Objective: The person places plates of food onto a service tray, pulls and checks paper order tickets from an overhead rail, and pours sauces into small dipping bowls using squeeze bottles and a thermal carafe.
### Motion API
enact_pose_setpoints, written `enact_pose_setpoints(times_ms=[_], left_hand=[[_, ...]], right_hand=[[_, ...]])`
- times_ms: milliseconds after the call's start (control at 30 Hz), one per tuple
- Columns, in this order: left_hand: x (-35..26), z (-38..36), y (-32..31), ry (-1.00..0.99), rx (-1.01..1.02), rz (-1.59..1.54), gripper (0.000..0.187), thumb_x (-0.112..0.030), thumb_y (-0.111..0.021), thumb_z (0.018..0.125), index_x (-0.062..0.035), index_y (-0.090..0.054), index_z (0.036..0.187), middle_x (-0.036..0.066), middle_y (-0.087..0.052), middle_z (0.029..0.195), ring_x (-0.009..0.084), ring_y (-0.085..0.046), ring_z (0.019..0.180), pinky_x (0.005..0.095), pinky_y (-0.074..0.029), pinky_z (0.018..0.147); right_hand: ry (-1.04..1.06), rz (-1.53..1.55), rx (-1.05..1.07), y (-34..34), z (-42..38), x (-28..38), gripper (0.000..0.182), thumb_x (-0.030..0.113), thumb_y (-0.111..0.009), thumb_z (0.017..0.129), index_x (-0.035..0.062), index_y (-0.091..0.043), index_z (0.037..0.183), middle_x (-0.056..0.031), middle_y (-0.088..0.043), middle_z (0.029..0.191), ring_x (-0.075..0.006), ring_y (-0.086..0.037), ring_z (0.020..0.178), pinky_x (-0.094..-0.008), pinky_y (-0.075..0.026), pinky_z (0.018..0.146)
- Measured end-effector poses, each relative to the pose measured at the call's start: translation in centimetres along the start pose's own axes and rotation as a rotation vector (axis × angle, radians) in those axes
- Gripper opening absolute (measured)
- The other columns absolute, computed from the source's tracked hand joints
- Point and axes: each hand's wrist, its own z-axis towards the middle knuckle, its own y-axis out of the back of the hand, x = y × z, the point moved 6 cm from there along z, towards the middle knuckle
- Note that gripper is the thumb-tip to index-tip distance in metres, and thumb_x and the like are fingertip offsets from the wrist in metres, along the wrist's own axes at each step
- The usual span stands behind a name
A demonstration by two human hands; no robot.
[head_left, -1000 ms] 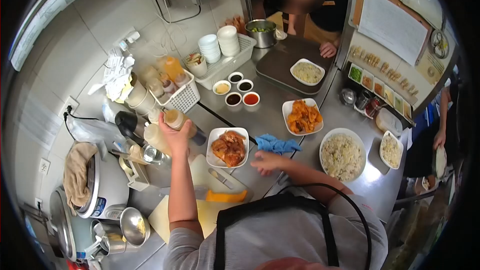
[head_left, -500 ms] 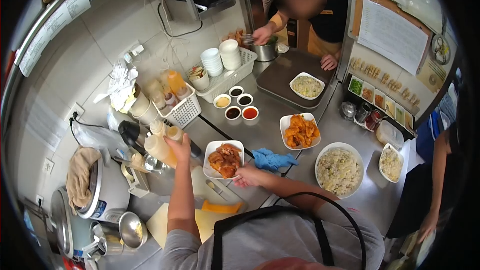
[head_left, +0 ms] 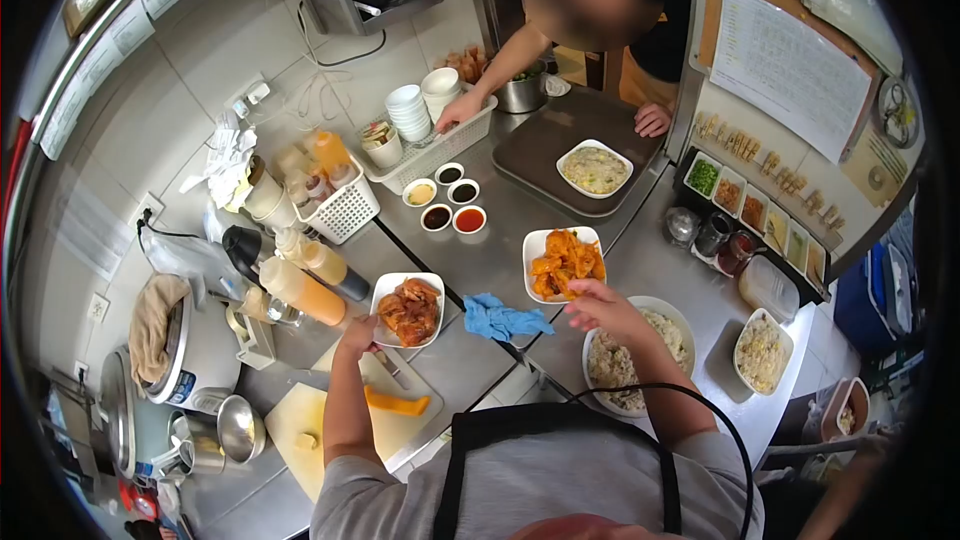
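Observation:
My left hand [head_left: 359,334] grips the left edge of a square white bowl of browned chicken [head_left: 408,312]. My right hand [head_left: 600,308], fingers apart, is at the lower right edge of a white bowl of orange fried pieces [head_left: 564,265]; whether it touches the rim is unclear. Between the two bowls lies a crumpled blue cloth [head_left: 503,317]. Under my right forearm is a large round bowl of fried rice [head_left: 660,325]. Squeeze bottles [head_left: 303,290] stand left of the chicken.
Across the counter a person's hand [head_left: 460,112] reaches to a white basket [head_left: 408,168] with stacked bowls. A brown tray [head_left: 530,145] carries a rice bowl. Small sauce cups [head_left: 469,219], a knife, a cutting board [head_left: 425,408] and a condiment rack [head_left: 752,210] are around.
My left hand has left the bottles and now holds the chicken bowl. My right hand has let go of that bowl and moved right. The other person's hand has moved left to the basket.

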Motion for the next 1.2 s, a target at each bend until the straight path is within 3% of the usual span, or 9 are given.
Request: enact_pose_setpoints(times_ms=[133, 233, 400, 533, 567, 800, 967, 1133, 1200], left_hand=[[-0.2, 0.0, -0.4, 0.026, -0.063, 0.035, 0.030, -0.023, -0.039, 0.084, 0.0010, -0.048, 0.098, 0.009, -0.056, 0.066, 0.0155, -0.050, 0.043, 0.0241, -0.042, 0.036], [-2.9, 0.4, -0.9, -0.098, -0.121, -0.015, 0.024, -0.020, -0.040, 0.083, 0.0005, -0.052, 0.088, 0.009, -0.054, 0.063, 0.0164, -0.051, 0.042, 0.0253, -0.041, 0.034], [-12.3, 4.3, -4.7, -0.162, 0.051, -0.078, 0.024, -0.022, -0.042, 0.083, -0.0002, -0.052, 0.087, 0.006, -0.053, 0.065, 0.0146, -0.050, 0.048, 0.0241, -0.039, 0.037], [-18.6, 12.0, -12.0, -0.194, 0.269, -0.366, 0.020, -0.015, -0.038, 0.083, 0.0011, -0.048, 0.090, 0.011, -0.054, 0.076, 0.0149, -0.052, 0.055, 0.0225, -0.041, 0.040], [-20.6, 12.1, -14.0, -0.082, 0.193, -0.413, 0.021, -0.012, -0.039, 0.082, -0.0014, -0.044, 0.099, 0.009, -0.054, 0.087, 0.0145, -0.052, 0.061, 0.0223, -0.044, 0.046], [-28.4, 22.5, -26.1, -0.092, 0.229, -0.496, 0.022, -0.008, -0.034, 0.083, 0.0016, -0.045, 0.099, 0.013, -0.056, 0.078, 0.0182, -0.057, 0.055, 0.0276, -0.049, 0.047], [-30.4, 24.7, -32.4, 0.025, 0.190, -0.654, 0.028, -0.011, -0.029, 0.084, 0.0015, -0.040, 0.107, 0.015, -0.057, 0.081, 0.0218, -0.059, 0.056, 0.0317, -0.050, 0.047], [-30.2, 22.3, -34.3, 0.080, 0.279, -0.706, 0.037, -0.025, -0.036, 0.086, -0.0015, -0.035, 0.115, 0.018, -0.053, 0.096, 0.0289, -0.058, 0.078, 0.0377, -0.051, 0.061], [-29.4, 22.3, -33.6, 0.020, 0.263, -0.773, 0.028, -0.017, -0.039, 0.081, 0.0020, -0.041, 0.102, 0.016, -0.054, 0.077, 0.0266, -0.058, 0.066, 0.0368, -0.050, 0.055]], right_hand=[[0.039, -0.050, -0.146, 6.1, -2.3, -2.2, 0.042, 0.021, -0.053, 0.077, 0.0047, -0.042, 0.114, -0.0028, -0.055, 0.086, -0.0095, -0.053, 0.068, -0.0200, -0.041, 0.058], [0.015, 0.002, -0.280, 8.6, -5.4, -2.7, 0.035, 0.016, -0.051, 0.079, 0.0049, -0.043, 0.111, -0.0014, -0.054, 0.083, -0.0082, -0.052, 0.067, -0.0193, -0.040, 0.059], [0.071, 0.070, -0.496, 12.0, -8.7, -3.3, 0.031, 0.013, -0.047, 0.080, 0.0065, -0.043, 0.111, -0.0030, -0.055, 0.086, -0.0087, -0.053, 0.068, -0.0196, -0.040, 0.059], [0.032, 0.060, -0.643, 11.5, -10.5, -2.7, 0.031, 0.012, -0.046, 0.080, 0.0051, -0.043, 0.110, -0.0029, -0.054, 0.085, -0.0088, -0.052, 0.069, -0.0202, -0.040, 0.062], [0.020, 0.026, -0.682, 11.3, -10.6, -2.7, 0.031, 0.012, -0.045, 0.080, 0.0046, -0.043, 0.110, -0.0030, -0.054, 0.085, -0.0089, -0.052, 0.069, -0.0200, -0.040, 0.062], [0.077, 0.019, -0.972, 12.0, -14.4, -6.3, 0.028, 0.003, -0.047, 0.078, -0.0011, -0.044, 0.106, -0.0038, -0.054, 0.079, -0.0083, -0.048, 0.068, -0.0209, -0.041, 0.062], [-0.056, -0.048, -1.039, 11.1, -16.4, -6.1, 0.028, 0.003, -0.048, 0.078, -0.0007, -0.044, 0.106, -0.0023, -0.052, 0.076, -0.0085, -0.048, 0.067, -0.0212, -0.041, 0.064], [-0.022, -0.100, -1.013, 12.0, -15.3, -4.3, 0.028, 0.004, -0.049, 0.079, -0.0004, -0.045, 0.106, -0.0023, -0.052, 0.077, -0.0083, -0.048, 0.069, -0.0211, -0.041, 0.066], [0.061, -0.117, -0.974, 12.8, -14.5, -4.3, 0.029, 0.004, -0.049, 0.079, -0.0003, -0.044, 0.108, -0.0031, -0.052, 0.078, -0.0092, -0.049, 0.072, -0.0213, -0.041, 0.068]])
